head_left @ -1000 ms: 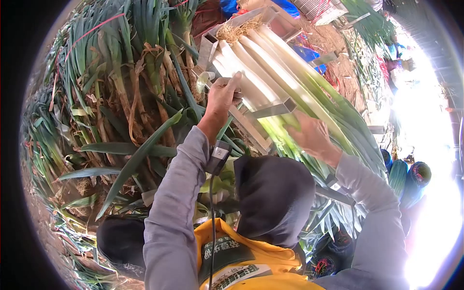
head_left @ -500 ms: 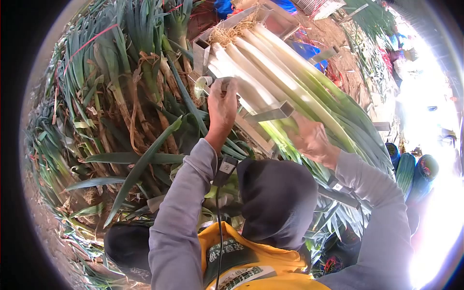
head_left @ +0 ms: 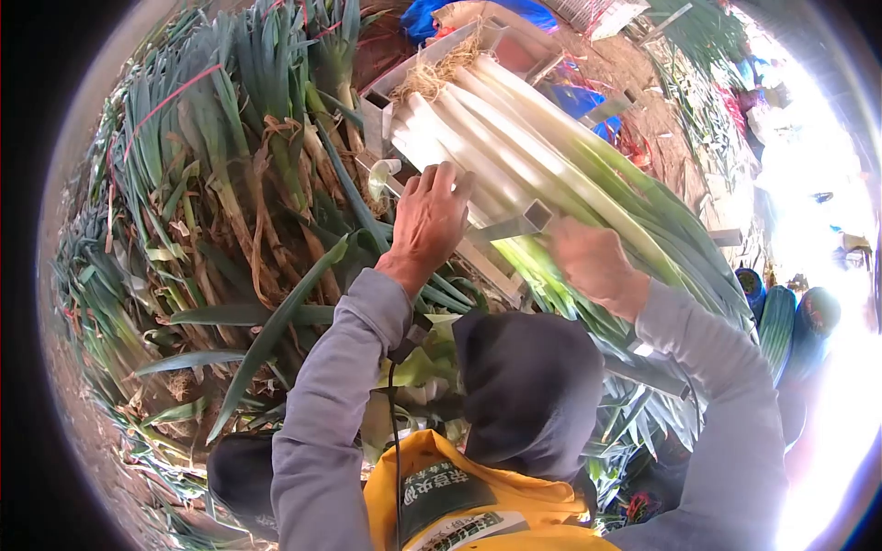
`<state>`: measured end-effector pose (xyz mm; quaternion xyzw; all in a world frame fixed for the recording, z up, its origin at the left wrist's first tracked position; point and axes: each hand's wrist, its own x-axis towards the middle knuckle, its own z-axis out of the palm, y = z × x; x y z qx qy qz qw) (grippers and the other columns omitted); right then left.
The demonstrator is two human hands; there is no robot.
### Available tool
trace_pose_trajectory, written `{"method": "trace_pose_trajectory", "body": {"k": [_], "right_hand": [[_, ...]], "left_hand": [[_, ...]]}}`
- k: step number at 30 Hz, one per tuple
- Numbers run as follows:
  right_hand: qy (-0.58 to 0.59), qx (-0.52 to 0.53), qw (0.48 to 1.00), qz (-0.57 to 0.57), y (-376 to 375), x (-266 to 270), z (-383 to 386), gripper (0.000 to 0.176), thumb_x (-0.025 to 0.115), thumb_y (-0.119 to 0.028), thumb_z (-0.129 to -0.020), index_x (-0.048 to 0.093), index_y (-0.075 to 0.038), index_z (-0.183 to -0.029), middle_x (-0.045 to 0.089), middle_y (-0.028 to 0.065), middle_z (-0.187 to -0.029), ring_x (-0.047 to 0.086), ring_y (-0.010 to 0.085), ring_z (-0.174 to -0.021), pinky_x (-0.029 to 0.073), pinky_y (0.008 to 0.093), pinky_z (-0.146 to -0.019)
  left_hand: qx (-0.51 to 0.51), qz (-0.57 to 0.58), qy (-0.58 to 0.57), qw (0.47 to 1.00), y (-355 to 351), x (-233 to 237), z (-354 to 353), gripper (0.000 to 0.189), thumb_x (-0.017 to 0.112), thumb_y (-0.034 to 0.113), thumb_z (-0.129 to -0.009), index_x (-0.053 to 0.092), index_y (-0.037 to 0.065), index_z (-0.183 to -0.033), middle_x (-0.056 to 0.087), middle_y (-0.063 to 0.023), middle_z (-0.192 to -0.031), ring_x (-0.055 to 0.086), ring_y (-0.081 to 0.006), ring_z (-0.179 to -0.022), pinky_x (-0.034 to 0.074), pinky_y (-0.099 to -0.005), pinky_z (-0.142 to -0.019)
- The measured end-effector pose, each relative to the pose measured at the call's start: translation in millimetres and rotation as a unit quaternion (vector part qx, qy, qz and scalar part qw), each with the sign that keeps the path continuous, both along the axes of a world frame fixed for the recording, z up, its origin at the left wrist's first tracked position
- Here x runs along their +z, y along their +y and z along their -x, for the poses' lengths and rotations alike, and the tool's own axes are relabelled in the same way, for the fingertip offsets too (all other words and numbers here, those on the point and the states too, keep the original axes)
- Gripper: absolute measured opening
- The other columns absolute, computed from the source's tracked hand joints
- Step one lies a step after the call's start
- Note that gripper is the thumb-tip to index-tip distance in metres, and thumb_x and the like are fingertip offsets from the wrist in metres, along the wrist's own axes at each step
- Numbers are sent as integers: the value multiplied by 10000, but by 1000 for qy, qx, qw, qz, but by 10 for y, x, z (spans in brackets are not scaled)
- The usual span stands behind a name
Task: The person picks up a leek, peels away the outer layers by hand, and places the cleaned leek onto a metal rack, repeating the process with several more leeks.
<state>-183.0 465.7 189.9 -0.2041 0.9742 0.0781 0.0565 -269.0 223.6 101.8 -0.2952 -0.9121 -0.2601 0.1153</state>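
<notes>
Long leeks (head_left: 542, 138) with white stalks and green leaves lie side by side in a metal rack (head_left: 377, 119), roots at the top. My left hand (head_left: 430, 216) is closed at the near edge of the white stalks, fingers curled on a leek there. Further down, beyond an upright metal post (head_left: 528, 220), my right hand (head_left: 597, 266) is closed on the leek where it turns green. The palm side of both hands is hidden. A pale curled leek peel (head_left: 384, 173) hangs on the rack beside my left hand.
Big bundles of untrimmed leeks (head_left: 230, 165) are heaped on the left. A dark hood (head_left: 528, 395) and a yellow vest (head_left: 459, 496) fill the lower middle. Blue plastic (head_left: 588, 101) lies behind the rack, and dark green bundles (head_left: 776, 321) are at the right.
My left hand has moved slightly right and down, turning its back upward over the white stalks. My right hand has drawn its fingers together, staying near the post.
</notes>
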Motion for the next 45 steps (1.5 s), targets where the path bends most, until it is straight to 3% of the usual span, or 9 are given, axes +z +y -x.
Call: {"method": "trace_pose_trajectory", "body": {"k": [5, 8, 16, 22, 26, 38, 42, 44, 45], "right_hand": [[55, 135, 978, -150, 123, -192, 81, 580, 613, -232, -844, 565, 89, -1324, 571, 60, -845, 600, 196, -717, 472, 295, -572], [137, 173, 974, -40, 111, -24, 61, 586, 623, -236, -853, 551, 71, -1347, 561, 91, -910, 613, 219, -786, 493, 335, -597], [34, 40, 999, -8, 141, 222, -43, 565, 639, -221, -898, 516, 23, -1393, 561, 132, -972, 628, 288, -846, 522, 405, -646], [22, 57, 998, 17, 239, 185, 19, 613, 687, -212, -855, 506, 46, -1381, 564, 137, -1004, 641, 299, -864, 525, 419, -647], [-44, 77, 994, 61, 253, 145, 33, 706, 764, -224, -792, 494, 37, -1391, 561, 137, -1034, 643, 304, -875, 526, 423, -668], [-19, 92, 993, 72, 288, -256, 127, 364, 690, -114, -751, 557, -21, -1077, 547, 125, -988, 647, 291, -892, 538, 424, -664], [-23, 69, 988, 137, 259, -6, 110, 294, 651, -169, -874, 588, -18, -1118, 563, 119, -973, 644, 285, -878, 561, 406, -666], [184, 160, 969, 34, 440, 40, 47, 313, 648, -238, -933, 596, -18, -1150, 587, 117, -1008, 638, 287, -904, 572, 397, -676], [176, 34, 984, -6, 363, 259, -21, 327, 655, -270, -946, 609, -33, -1166, 615, 115, -1020, 630, 298, -944, 575, 402, -688]], "left_hand": [[-10, -30, 95, 995, -7, -127, 48, 366, 634, 104, -873, 664, 86, -1237, 585, -116, -1252, 548, -319, -1232, 428, -470, -1070], [-41, -42, 100, 993, -70, -86, 198, 376, 616, 41, -858, 671, 84, -1227, 611, -93, -1221, 560, -314, -1220, 416, -481, -1105], [-48, -38, 53, 997, -34, -102, 470, 292, 561, 38, -879, 663, 55, -1152, 605, -120, -1161, 566, -316, -1194, 393, -492, -1124], [-88, 171, 138, 972, -126, 149, 526, 324, 523, 134, -927, 676, 112, -1212, 599, -50, -1258, 533, -234, -1248, 339, -467, -1155], [-121, 108, 139, 977, -135, 124, 553, 356, 690, 63, -764, 666, 66, -1120, 596, -76, -1102, 559, -258, -1164, 452, -416, -1030], [-125, 123, 9, 984, -86, 320, 648, 464, 582, 10, -855, 648, 82, -1309, 625, -102, -1134, 601, -304, -1099, 527, -423, -961], [-85, 114, 11, 990, -4, 377, 602, 359, 575, 27, -883, 698, 74, -1217, 634, -98, -1028, 628, -300, -1045, 547, -438, -886], [-83, 110, 7, 990, 6, 325, 561, 351, 581, 39, -891, 696, 74, -1220, 627, -107, -1043, 623, -303, -1059, 539, -450, -872], [-73, 114, 3, 991, 5, 339, 527, 313, 563, 94, -941, 691, 85, -1227, 629, -119, -1086, 625, -310, -1073, 544, -447, -887]]}}
